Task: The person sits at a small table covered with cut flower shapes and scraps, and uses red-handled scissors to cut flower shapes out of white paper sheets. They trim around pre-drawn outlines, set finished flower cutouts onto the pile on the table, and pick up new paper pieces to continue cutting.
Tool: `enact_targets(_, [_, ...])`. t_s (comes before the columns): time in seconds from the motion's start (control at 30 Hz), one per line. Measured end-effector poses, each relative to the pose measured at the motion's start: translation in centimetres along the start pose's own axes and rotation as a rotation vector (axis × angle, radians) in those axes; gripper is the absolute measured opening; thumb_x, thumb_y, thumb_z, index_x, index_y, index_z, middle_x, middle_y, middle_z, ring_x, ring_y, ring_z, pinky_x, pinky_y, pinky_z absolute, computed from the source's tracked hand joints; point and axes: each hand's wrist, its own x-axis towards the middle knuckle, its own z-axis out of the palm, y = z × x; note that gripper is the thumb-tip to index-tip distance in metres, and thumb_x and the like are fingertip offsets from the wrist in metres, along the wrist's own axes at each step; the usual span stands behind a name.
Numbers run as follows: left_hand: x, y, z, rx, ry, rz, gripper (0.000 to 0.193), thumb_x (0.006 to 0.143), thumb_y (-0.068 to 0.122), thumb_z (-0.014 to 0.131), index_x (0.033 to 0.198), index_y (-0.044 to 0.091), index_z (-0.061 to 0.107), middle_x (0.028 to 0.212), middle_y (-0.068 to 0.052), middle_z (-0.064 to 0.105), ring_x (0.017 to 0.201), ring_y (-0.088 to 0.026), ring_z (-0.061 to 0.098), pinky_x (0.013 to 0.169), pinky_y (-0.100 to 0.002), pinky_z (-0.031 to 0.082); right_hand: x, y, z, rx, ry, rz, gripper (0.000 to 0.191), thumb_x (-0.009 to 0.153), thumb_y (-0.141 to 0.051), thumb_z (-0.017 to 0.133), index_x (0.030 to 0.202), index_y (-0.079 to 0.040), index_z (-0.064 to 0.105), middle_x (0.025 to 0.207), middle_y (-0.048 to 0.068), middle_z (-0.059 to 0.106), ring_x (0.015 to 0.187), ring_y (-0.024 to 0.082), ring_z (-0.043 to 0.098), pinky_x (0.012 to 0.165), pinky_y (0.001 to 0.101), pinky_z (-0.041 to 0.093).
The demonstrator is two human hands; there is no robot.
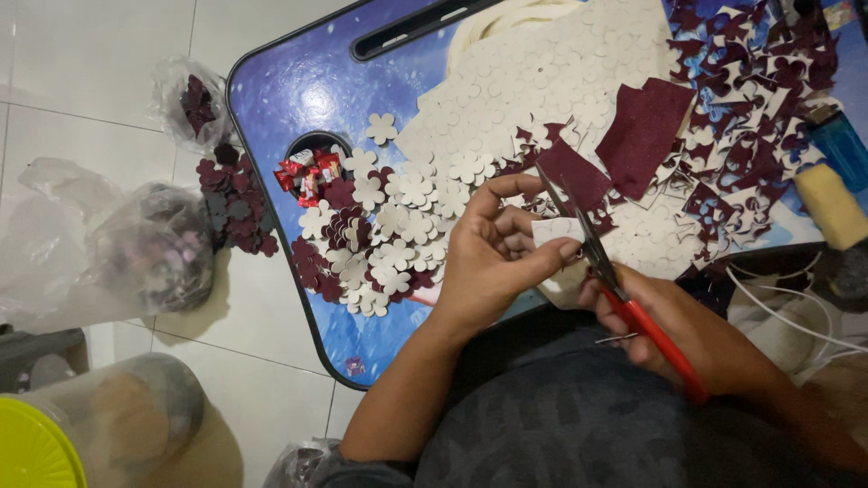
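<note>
The left hand [493, 258] is curled with thumb and fingers pinched on a small white piece of sheet [558, 230], holding it up just above the near edge of the desk [298, 86]. The right hand [696, 330] is closed around the red handles of a pair of scissors [606, 271], whose dark blades point up and away from the person and meet the white piece at its right side; a dark red scrap [576, 173] sits right behind the blade tips, and whether it is part of the held piece cannot be told. The two hands are close together, nearly touching around the scissors. The desk is a small blue lap desk with a dark rim, standing on a pale tiled floor [99, 63]. On its left half lies a heap of cut flower shapes [398, 221], mostly cream with some dark red ones mixed in, and a round hollow in the desk holds red-wrapped sweets [307, 172]. Farther back lies a cream sheet punched with flower outlines [551, 68], and to the right a large dark red piece [644, 131] rests on a litter of dark red and white offcuts [750, 163]. On the floor to the left lie more dark red flowers [237, 210], clear plastic bags [149, 248] and a clear jar with a yellow lid [36, 447].
</note>
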Motion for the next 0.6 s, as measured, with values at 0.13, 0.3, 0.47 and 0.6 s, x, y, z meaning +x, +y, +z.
enact_targets(0.13, [0.1,0.3,0.2,-0.026,0.004,0.002,0.065,0.086,-0.008,0.076,0.143,-0.002,0.047,0.09,-0.005,0.071,0.085,-0.013,0.073,0.074,-0.024,0.061,0.5,0.4,0.0,0.012,0.001,0.022,0.101,0.069,-0.095,0.045,0.115,-0.006,0.053,0.072,-0.001,0.052,0.065,0.011,0.046,0.053,0.027,0.047])
enact_targets(0.3, [0.1,0.5,0.2,0.005,0.013,0.016,0.069,0.087,-0.009,0.076,0.149,-0.003,0.044,0.089,-0.005,0.07,0.085,-0.015,0.074,0.074,-0.025,0.061,0.4,1.1,0.0,0.045,0.006,0.098,0.096,0.066,-0.092,0.053,0.108,-0.005,0.054,0.069,-0.001,0.05,0.062,0.011,0.045,0.05,0.0278,0.044])
enact_targets(0.47, [0.1,0.6,0.1,0.007,0.034,0.02,0.072,0.087,-0.009,0.075,0.152,-0.004,0.043,0.089,-0.006,0.071,0.08,-0.012,0.072,0.071,-0.025,0.06,0.3,1.3,-0.1,0.022,0.005,0.071,0.093,0.066,-0.089,0.055,0.108,-0.006,0.055,0.068,-0.001,0.048,0.062,0.012,0.044,0.051,0.0281,0.044])
enact_targets(0.6, [0.1,0.5,-0.1,0.007,0.052,0.027,0.073,0.087,-0.008,0.076,0.151,-0.004,0.043,0.088,-0.004,0.069,0.078,-0.011,0.07,0.07,-0.024,0.059,0.3,1.4,-0.2,0.033,0.022,-0.025,0.093,0.07,-0.09,0.053,0.108,-0.005,0.058,0.08,-0.001,0.059,0.065,0.011,0.058,0.056,0.0278,0.053])
